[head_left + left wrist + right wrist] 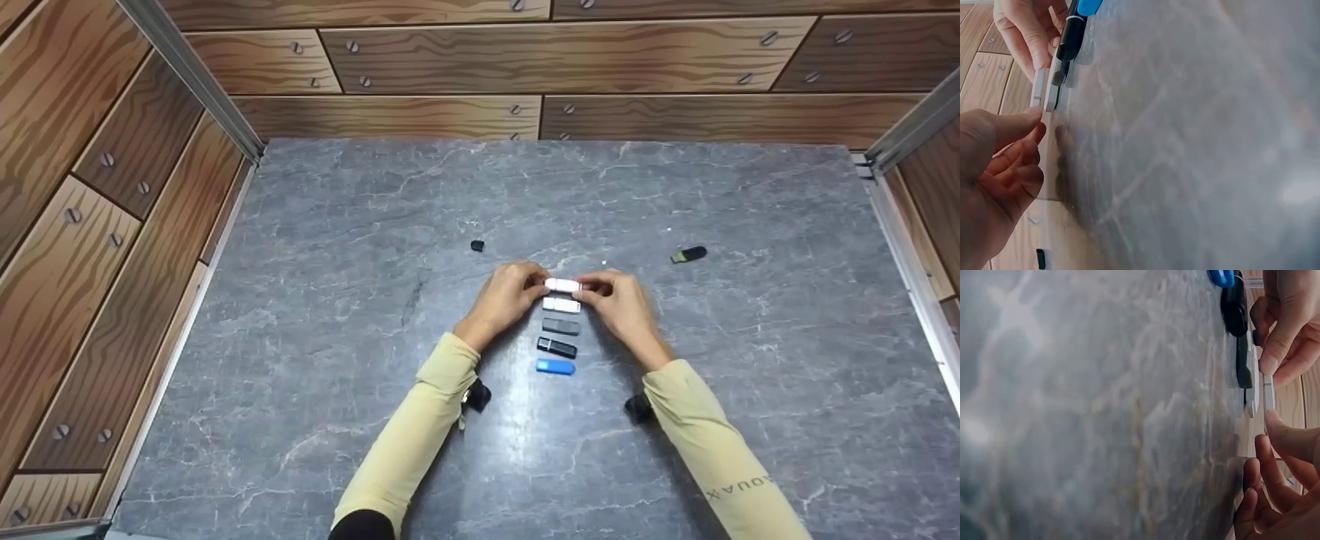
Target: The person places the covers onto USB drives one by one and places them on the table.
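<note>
A white USB flash drive (pixel 562 285) lies level between both hands at the top of a column of flash drives. My left hand (pixel 511 291) pinches its left end between thumb and fingers. With thumb and forefinger, my right hand (pixel 619 301) pinches the opposite end. Just below it lie a second white flash drive (pixel 561 305), a grey one (pixel 561 326), a black one (pixel 556 347) and a blue one (pixel 555 367). In the right wrist view the held drive (pixel 1268 396) shows edge-on between the two thumbs.
A small black cap (pixel 477 245) lies beyond my left hand. Farther right is a black and green flash drive (pixel 688 255). Wood-patterned walls (pixel 450 64) bound the grey marbled table (pixel 337 225) at the back and sides.
</note>
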Demonstrator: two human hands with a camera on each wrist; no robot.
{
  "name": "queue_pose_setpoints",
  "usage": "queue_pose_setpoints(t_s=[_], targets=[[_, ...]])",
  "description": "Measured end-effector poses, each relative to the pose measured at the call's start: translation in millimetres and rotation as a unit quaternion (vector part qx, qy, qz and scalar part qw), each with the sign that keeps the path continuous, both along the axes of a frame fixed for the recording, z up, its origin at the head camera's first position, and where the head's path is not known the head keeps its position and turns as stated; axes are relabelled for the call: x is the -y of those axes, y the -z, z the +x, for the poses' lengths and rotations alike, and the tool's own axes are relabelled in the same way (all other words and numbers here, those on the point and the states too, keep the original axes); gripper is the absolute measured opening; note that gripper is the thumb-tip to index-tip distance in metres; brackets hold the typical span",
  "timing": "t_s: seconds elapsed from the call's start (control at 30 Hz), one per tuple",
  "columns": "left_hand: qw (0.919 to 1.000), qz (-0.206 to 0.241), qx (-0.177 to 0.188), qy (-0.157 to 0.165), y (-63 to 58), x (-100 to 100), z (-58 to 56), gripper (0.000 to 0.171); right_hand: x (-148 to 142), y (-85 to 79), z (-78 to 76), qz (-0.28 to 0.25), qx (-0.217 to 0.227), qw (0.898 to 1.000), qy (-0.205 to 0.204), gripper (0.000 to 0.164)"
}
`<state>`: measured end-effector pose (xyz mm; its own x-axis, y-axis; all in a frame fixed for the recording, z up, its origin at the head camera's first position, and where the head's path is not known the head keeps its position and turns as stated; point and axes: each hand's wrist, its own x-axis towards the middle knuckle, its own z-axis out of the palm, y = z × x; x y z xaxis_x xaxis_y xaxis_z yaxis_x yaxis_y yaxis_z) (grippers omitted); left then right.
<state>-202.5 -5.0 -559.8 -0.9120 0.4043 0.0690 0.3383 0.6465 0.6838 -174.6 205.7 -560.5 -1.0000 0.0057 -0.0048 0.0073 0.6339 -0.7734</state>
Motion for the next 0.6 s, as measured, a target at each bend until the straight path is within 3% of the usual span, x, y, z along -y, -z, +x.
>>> queue_pose_setpoints(t_s=[0.6], targets=[[0.9998,-0.015,0.011,0.005,3.7,-2.0,-3.1,0.018,3.0,2.5,-2.9,0.009,0.008,1.0,0.0,0.023]])
